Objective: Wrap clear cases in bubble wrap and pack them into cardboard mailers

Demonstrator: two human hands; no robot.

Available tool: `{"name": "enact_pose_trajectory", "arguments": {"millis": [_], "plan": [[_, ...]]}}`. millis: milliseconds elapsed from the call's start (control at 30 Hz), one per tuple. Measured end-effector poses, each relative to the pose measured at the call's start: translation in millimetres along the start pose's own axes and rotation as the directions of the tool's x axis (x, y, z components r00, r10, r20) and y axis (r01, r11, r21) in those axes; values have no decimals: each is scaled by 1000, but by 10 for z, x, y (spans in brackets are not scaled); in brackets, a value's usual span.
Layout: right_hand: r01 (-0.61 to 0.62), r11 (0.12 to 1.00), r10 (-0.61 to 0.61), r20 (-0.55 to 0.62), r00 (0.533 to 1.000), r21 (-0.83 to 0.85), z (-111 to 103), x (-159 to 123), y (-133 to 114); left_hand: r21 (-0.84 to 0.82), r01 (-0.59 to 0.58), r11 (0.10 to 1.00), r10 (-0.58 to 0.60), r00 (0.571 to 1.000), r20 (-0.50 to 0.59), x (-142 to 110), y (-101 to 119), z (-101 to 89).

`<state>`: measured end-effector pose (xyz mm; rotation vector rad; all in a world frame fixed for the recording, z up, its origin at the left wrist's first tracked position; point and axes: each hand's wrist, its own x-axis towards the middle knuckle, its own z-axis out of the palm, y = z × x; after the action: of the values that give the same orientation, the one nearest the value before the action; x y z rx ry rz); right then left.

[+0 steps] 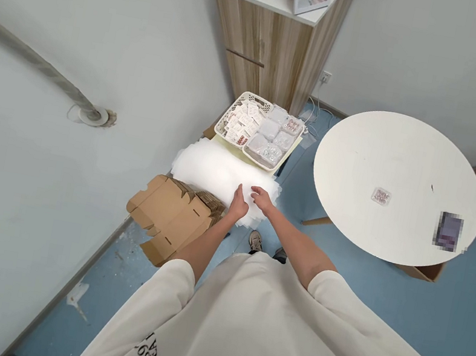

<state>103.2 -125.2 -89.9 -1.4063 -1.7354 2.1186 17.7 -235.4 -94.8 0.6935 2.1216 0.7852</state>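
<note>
My left hand [239,204] and my right hand [262,200] are close together over the near side of a stack of white foam sheets [217,165]. Fingers on both hands are stretched out, and I see nothing held in either. Whether the fingertips touch the sheets I cannot tell. To the left of my left hand lies a pile of flat brown cardboard boxes [173,206]. Behind the sheets stand a white basket [222,115] of small white cards and a second basket [263,164] filled with clear plastic packs [269,129].
On the right is a round white table [352,155] bearing a small clear case [381,196] and a blurred dark object [448,231]. A wooden cabinet [282,57] stands at the back by the wall. Cables [316,109] run along the floor, and a pipe [33,57] crosses the left wall.
</note>
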Motion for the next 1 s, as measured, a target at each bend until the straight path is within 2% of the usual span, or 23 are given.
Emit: {"name": "enact_pose_trajectory", "arguments": {"millis": [133, 233, 333, 467, 533, 633, 700, 800, 900, 1000], "plan": [[13, 999, -13, 15, 1000, -47, 36, 48, 46, -36, 1, 999, -1, 1000, 9, 9, -60, -1], [69, 987, -65, 35, 997, -148, 53, 78, 66, -42, 12, 999, -11, 1000, 21, 19, -91, -1], [154, 946, -140, 70, 988, -285, 81, 96, 69, -20, 20, 1000, -20, 999, 32, 35, -113, -1], [199, 899, -176, 94, 980, -389, 124, 99, 40, 2, 4, 1000, -4, 999, 32, 47, -117, 2], [218, 881, -200, 85, 976, -421, 127, 86, 14, 0, -22, 1000, 22, 1000, 9, 39, -91, 0], [252, 846, -272, 26, 962, -470, 67, 30, -25, 8, -92, 996, 92, 992, -90, 12, 0, -9], [260, 823, -326, -46, 944, -504, -30, -31, -41, 33, -143, 989, 147, 977, -156, -7, 90, -10], [237, 806, -383, -172, 908, -542, -272, -143, -37, 78, -214, 974, 226, 955, -192, -23, 241, 30], [196, 815, -408, -301, 862, -545, -616, -262, 5, 103, -267, 958, 281, 947, -158, -26, 393, 156], [179, 838, -426, -411, 806, -516, -1025, -389, 88, 122, -310, 943, 322, 943, -90, -30, 555, 372]]}}
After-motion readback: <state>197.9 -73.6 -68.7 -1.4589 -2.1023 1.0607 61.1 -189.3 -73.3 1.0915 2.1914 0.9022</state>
